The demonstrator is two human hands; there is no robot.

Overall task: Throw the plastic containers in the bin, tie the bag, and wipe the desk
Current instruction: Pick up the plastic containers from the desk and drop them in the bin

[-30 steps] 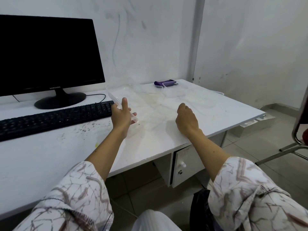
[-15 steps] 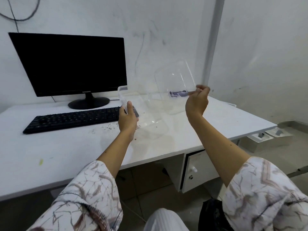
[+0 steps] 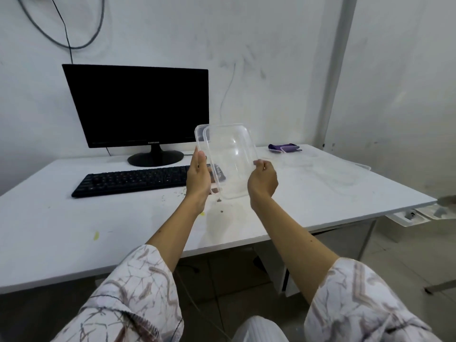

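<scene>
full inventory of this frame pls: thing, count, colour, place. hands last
Plastic containers: two, clear, held up together above the desk, overlapping.
Monitor: one, black, screen dark, back left of desk.
Keyboard: one, black, in front of the monitor.
Purple item: one, back right of desk; what it is, cannot tell.
Desk: one, white, with crumbs and a yellow spot.
Cables: dark, on the wall above the monitor.
Bin, bag: not in view for certain.
Left hand: grips the containers' left edge.
Right hand: grips their right edge.
Sleeves: two, pale patterned.
</scene>
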